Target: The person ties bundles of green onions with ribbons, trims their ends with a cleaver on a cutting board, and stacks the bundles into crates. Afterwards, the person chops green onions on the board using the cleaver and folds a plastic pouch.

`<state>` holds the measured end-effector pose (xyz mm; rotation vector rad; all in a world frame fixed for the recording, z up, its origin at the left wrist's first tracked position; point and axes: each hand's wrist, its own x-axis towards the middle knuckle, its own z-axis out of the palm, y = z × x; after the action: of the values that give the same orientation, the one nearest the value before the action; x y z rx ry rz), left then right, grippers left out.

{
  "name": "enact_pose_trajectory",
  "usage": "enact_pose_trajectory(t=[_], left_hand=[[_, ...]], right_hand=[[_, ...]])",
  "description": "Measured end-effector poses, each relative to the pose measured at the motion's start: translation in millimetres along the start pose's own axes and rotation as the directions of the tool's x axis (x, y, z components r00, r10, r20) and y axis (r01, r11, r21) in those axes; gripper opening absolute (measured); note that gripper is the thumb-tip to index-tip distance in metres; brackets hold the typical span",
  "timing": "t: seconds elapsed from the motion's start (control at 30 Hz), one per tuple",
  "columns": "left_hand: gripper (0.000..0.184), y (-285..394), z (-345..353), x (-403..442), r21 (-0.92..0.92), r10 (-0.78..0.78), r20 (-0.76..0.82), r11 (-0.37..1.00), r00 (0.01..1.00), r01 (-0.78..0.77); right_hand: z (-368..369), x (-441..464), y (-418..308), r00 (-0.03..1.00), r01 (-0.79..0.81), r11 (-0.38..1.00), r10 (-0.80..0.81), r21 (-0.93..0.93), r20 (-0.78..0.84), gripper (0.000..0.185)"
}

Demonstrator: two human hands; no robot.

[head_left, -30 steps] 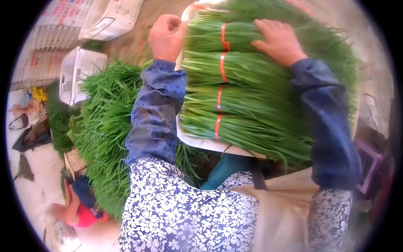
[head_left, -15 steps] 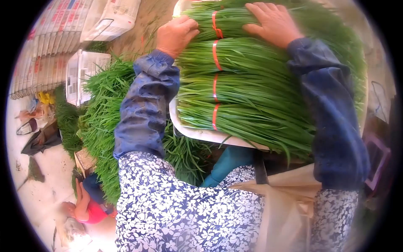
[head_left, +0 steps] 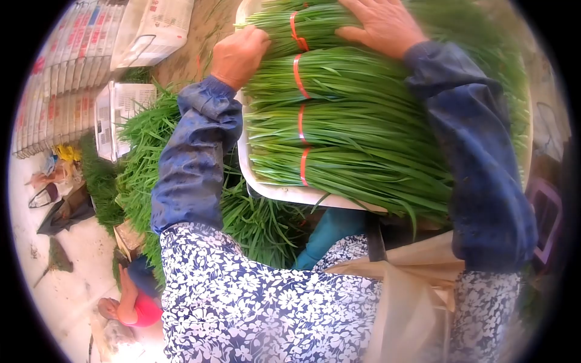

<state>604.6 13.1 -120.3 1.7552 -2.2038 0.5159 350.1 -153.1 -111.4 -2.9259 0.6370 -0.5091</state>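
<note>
Several bundles of long green chives [head_left: 357, 124] lie stacked side by side in a white tray [head_left: 284, 192], each tied with a red band [head_left: 301, 123]. My left hand [head_left: 240, 56] is closed at the cut stem ends of the bundle near the top, by the tray's left rim. Its fingertips are partly hidden, so I cannot tell what they grip. On that same upper bundle [head_left: 318, 27], right of its band, my right hand [head_left: 382, 25] rests flat with the fingers apart. Blue sleeve covers wrap both forearms.
Loose chives [head_left: 142, 169] are heaped left of the tray. Beyond them stand a white plastic basket [head_left: 121, 118], a pale crate [head_left: 154, 30] and stacked crates [head_left: 66, 78]. A person in a red top [head_left: 145, 310] is at lower left. A purple frame [head_left: 548, 221] stands at right.
Both hands and the upper bundles appear slightly farther left and higher in the view. My right hand stays flat on the chives and my left hand stays closed at the stem ends.
</note>
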Motion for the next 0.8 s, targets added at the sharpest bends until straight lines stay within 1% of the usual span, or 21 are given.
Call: enact_pose_trajectory(t=[0.07, 0.1, 0.13, 0.17, 0.2, 0.23, 0.27, 0.3, 0.33, 0.4, 0.43, 0.47, 0.5, 0.53, 0.57, 0.6, 0.63, 0.67, 0.7, 0.73, 0.8], left_hand=[[0.013, -18, 3, -9, 0.151, -0.055, -0.075, 0.986, 0.996, 0.066], [0.021, -36, -4, -11, 0.209, -0.366, -0.023, 0.908, 0.930, 0.363], [0.025, -55, -4, -16, 0.240, -0.512, -0.007, 0.833, 0.859, 0.499], [0.030, -74, -4, -22, 0.282, -0.645, 0.009, 0.735, 0.764, 0.617], [0.045, -78, 0, -21, 0.010, -0.629, -0.166, 0.769, 0.759, 0.639], [0.056, -77, 8, -22, -0.069, -0.548, -0.234, 0.833, 0.803, 0.548], [0.067, -60, 4, -12, -0.132, -0.460, -0.299, 0.888, 0.836, 0.441], [0.075, -7, -8, 12, -0.018, -0.279, -0.229, 0.959, 0.933, 0.282], [0.075, -2, 3, 10, -0.016, -0.285, -0.229, 0.957, 0.931, 0.289], [0.078, 5, 26, 9, 0.082, -0.490, -0.049, 0.866, 0.870, 0.493], [0.079, -5, 23, 4, -0.206, -0.724, 0.042, 0.668, 0.689, 0.715], [0.079, -18, 21, -4, -0.208, -0.721, 0.043, 0.670, 0.691, 0.712], [0.079, -29, 17, -15, -0.136, -0.727, -0.097, 0.686, 0.679, 0.715], [0.079, -41, 16, -22, -0.062, -0.710, -0.245, 0.691, 0.660, 0.720], [0.081, -26, 10, -8, -0.189, -0.611, -0.271, 0.792, 0.744, 0.581], [0.081, -17, 14, -2, -0.184, -0.613, -0.270, 0.790, 0.743, 0.585], [0.081, -6, 17, 1, 0.042, -0.461, -0.144, 0.881, 0.876, 0.471], [0.081, 1, 18, 1, 0.239, -0.312, 0.020, 0.924, 0.950, 0.298], [0.082, -5, 18, -2, 0.005, -0.528, 0.209, 0.842, 0.823, 0.539], [0.078, -13, 16, -4, 0.020, -0.536, 0.314, 0.829, 0.784, 0.559], [0.072, -14, -17, 4, 0.160, -0.454, 0.377, 0.890, 0.807, 0.426]], right_hand=[[0, 1, 0, 1.000, 0.006, 1.000, -0.006, -0.005, 0.001, 0.061], [-1, 1, 0, 1.000, 0.005, 1.000, -0.005, -0.005, 0.000, 0.061], [-1, 0, 0, 1.000, 0.002, 1.000, -0.002, -0.008, 0.004, 0.061], [0, 0, -1, 1.000, 0.003, 1.000, -0.003, -0.008, 0.011, 0.061], [0, -1, -1, 1.000, 0.006, 1.000, -0.006, -0.009, 0.009, 0.061], [1, -1, 0, 1.000, 0.015, 1.000, -0.015, -0.021, -0.006, 0.061], [1, -1, 0, 0.999, 0.024, 0.999, -0.025, -0.031, -0.021, 0.061], [-1, 0, 0, 0.999, 0.024, 1.000, -0.025, -0.019, -0.021, 0.062], [1, 1, -2, 0.999, 0.031, 0.999, -0.032, -0.017, -0.018, 0.062], [4, -3, -1, 0.998, 0.021, 1.000, -0.021, -0.004, -0.060, 0.062], [3, -4, 2, 0.998, 0.011, 1.000, -0.012, -0.014, -0.062, 0.062], [2, -3, 0, 0.999, 0.007, 1.000, -0.008, -0.018, -0.038, 0.063], [0, -2, -3, 1.000, 0.010, 1.000, -0.011, -0.018, -0.011, 0.063], [-6, 0, -4, 1.000, 0.018, 1.000, -0.018, -0.020, -0.018, 0.063], [-15, 0, -7, 0.999, -0.010, 1.000, 0.010, -0.005, 0.046, 0.063], [-18, -1, -10, 0.992, -0.042, 0.999, 0.040, 0.012, 0.118, 0.063], [-10, -4, -14, 0.991, -0.040, 0.999, 0.037, 0.018, 0.127, 0.063], [3, -8, -16, 0.996, -0.016, 1.000, 0.016, -0.008, 0.089, 0.063], [10, -6, -10, 1.000, -0.004, 0.998, 0.005, -0.061, 0.028, 0.063], [12, -3, 0, 0.999, 0.003, 0.993, -0.007, -0.121, -0.038, 0.062], [10, -3, -2, 0.999, -0.003, 0.998, 0.001, -0.062, -0.033, 0.063]])
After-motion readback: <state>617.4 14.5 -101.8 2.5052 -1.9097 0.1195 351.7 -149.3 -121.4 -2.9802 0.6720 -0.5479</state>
